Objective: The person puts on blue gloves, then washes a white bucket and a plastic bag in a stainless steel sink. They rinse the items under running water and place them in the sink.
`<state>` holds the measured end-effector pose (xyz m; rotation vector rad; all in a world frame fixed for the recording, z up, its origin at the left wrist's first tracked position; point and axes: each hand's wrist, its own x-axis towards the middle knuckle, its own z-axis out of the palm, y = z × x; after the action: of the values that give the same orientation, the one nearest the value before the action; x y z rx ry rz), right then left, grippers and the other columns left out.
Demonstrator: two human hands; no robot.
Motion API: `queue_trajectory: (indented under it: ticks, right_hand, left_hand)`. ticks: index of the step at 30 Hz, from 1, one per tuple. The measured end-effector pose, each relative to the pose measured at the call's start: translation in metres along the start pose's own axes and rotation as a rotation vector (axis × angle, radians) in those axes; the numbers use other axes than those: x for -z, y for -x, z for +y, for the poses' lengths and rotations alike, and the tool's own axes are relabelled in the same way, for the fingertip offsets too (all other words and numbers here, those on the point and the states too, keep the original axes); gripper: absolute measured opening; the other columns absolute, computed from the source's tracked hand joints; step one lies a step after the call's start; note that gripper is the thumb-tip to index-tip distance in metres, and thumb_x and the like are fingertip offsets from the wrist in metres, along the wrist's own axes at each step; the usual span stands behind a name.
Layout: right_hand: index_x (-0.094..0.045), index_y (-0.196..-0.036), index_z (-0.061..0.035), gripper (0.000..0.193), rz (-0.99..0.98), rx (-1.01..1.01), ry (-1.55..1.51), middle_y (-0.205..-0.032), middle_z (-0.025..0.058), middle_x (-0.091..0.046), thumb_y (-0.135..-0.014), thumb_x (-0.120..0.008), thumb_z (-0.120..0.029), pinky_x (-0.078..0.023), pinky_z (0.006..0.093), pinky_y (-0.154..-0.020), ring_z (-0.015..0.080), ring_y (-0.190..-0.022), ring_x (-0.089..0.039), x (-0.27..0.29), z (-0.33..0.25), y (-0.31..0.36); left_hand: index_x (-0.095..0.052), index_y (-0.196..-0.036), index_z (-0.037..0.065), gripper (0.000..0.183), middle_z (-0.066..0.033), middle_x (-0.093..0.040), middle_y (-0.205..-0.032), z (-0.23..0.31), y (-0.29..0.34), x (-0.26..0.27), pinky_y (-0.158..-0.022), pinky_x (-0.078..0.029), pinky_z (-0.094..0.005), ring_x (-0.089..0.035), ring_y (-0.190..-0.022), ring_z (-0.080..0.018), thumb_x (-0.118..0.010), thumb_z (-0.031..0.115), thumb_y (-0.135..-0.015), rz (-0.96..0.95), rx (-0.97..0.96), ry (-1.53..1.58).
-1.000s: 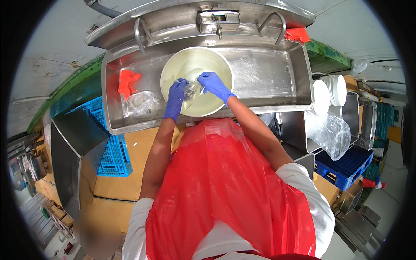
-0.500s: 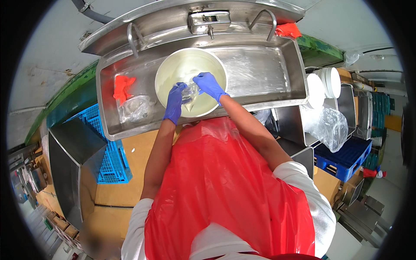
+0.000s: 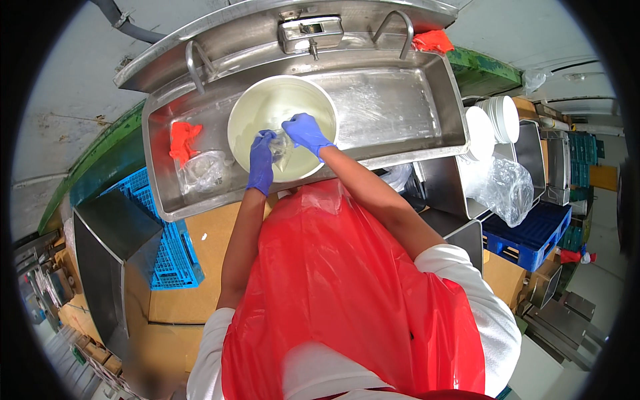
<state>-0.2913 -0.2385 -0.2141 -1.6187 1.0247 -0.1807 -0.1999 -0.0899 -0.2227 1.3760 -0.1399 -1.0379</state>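
Both pinched closed, left hand [image 3: 261, 163] at nine o'clock, right hand [image 3: 305, 132] at two, grip a clear bag [image 3: 283, 156] over the bucket [image 3: 267, 97], six-o'clock half: likely light, limp, slippery, best held by its edge.

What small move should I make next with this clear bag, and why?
Perhaps tug the clear bag gently with your right hand while your left hand steadies it over the bucket: both hands are on it, and I can't tell whether it's open.
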Motion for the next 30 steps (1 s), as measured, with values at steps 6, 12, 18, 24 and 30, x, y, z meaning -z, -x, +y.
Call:
queue_trajectory:
  ticks: [6,12,18,24,30]
  right_hand:
    - [-0.069,-0.074,0.0086,0.035,0.024,-0.005,0.044,-0.065,0.0183,-0.067,-0.085,-0.063,-0.024,-0.059,0.0373,-0.059,0.0261,-0.057,-0.069,-0.010,0.012,-0.013]
    - [-0.074,-0.082,0.0079,0.045,0.000,-0.105,0.046,-0.080,0.0307,-0.071,-0.079,-0.064,-0.036,-0.058,0.0424,-0.080,0.0380,-0.078,-0.075,-0.010,0.010,-0.014]
    - [-0.068,-0.097,0.0149,0.037,0.004,-0.275,-0.380,-0.087,0.0201,-0.069,-0.088,-0.062,-0.020,-0.063,0.0408,-0.058,0.0301,-0.071,-0.073,0.006,0.012,-0.018]
    - [-0.059,-0.120,0.0045,0.036,-0.122,-0.252,-0.490,-0.101,0.0160,-0.062,-0.093,-0.062,-0.019,-0.063,0.0405,-0.067,0.0271,-0.082,-0.069,0.010,0.000,-0.005]
    - [-0.046,-0.133,-0.0009,0.048,-0.372,-0.282,-0.403,-0.112,0.0182,-0.063,-0.095,-0.065,-0.023,-0.061,0.0404,-0.075,0.0283,-0.086,-0.070,0.035,-0.006,0.030]
  left_hand:
    - [-0.063,-0.106,0.020,0.010,0.0028,-0.062,-0.103,0.002,0.004,-0.002,-0.070,-0.054,-0.0319,-0.063,-0.097,-0.0119,-0.060,0.028,-0.101,0.025,0.008,-0.001]
    - [-0.063,-0.105,0.019,0.010,0.0030,-0.063,-0.104,0.000,0.002,-0.002,-0.070,-0.054,-0.0307,-0.064,-0.097,-0.0123,-0.060,0.027,-0.101,0.021,-0.026,0.013]
    - [-0.064,-0.104,0.018,0.008,-0.0017,-0.065,-0.107,-0.002,-0.003,0.009,-0.074,-0.057,-0.0357,-0.066,-0.099,-0.0167,-0.060,0.024,-0.101,0.029,-0.005,0.176]
    - [-0.061,-0.112,0.017,0.013,-0.0071,-0.066,-0.115,0.018,0.003,0.002,-0.082,-0.060,-0.0473,-0.066,-0.110,-0.0252,-0.058,0.024,-0.101,0.040,0.113,0.255]
    - [-0.053,-0.120,0.006,0.022,-0.0191,-0.060,-0.125,0.025,-0.003,0.003,-0.094,-0.058,-0.0604,-0.063,-0.118,-0.0370,-0.050,0.022,-0.104,-0.013,0.194,0.485]
